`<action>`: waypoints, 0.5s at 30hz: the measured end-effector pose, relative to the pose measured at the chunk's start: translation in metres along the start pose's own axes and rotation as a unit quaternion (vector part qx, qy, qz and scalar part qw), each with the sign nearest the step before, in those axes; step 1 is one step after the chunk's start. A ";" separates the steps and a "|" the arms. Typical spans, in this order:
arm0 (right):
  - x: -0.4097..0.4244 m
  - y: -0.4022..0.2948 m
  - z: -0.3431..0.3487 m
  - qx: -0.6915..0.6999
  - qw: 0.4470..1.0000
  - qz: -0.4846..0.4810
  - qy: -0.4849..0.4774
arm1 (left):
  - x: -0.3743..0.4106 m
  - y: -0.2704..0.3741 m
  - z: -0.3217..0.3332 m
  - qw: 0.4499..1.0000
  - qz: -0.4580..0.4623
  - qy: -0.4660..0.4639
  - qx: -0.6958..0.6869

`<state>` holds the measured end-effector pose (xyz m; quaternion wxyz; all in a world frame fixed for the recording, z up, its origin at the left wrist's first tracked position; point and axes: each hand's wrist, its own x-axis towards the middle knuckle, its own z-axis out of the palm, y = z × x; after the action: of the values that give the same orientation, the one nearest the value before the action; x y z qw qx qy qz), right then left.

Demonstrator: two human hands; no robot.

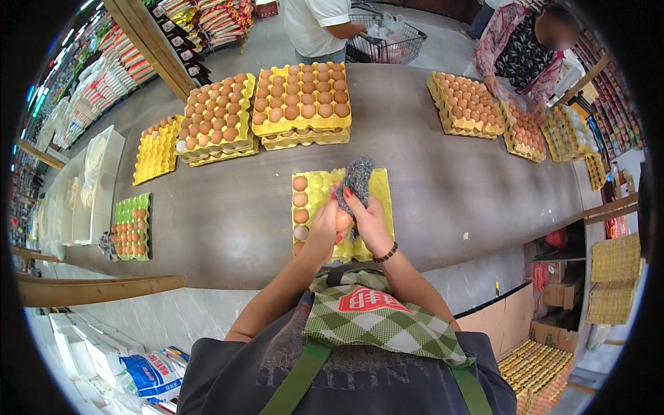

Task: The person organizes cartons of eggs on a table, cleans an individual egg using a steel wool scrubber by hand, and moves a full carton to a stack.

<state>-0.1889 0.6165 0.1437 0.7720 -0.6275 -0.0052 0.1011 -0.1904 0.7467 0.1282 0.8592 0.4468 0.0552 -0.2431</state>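
Note:
Both hands are over a yellow-green egg tray (pixel 383 192) on the table in front of me. My left hand (pixel 326 220) holds a brown egg (pixel 343 220), its fingers curled around it. In my right hand (pixel 366 215) is a grey cloth (pixel 359 176), pressed between thumb and fingers close against the egg. A column of eggs (pixel 300 207), mostly brown with a paler one, fills the tray's left side. The part of the tray beneath my hands is hidden.
Stacked yellow trays of brown eggs (pixel 302 98) stand beyond, beside a partly filled yellow tray (pixel 155 155). A green tray (pixel 145 199) is at the left. A person (pixel 524 57) touches eggs at the far right; another person (pixel 316 26) stands beside a shopping cart (pixel 386 44).

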 end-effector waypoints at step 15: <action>0.044 0.038 0.009 -0.075 0.980 0.083 0.164 | 0.038 0.002 -0.046 0.995 -0.054 0.048 0.064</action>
<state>-0.1523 0.6394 0.1033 0.7020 -0.6900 0.1659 0.0598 -0.1508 0.7702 0.0909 0.8109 0.5085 0.1045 -0.2700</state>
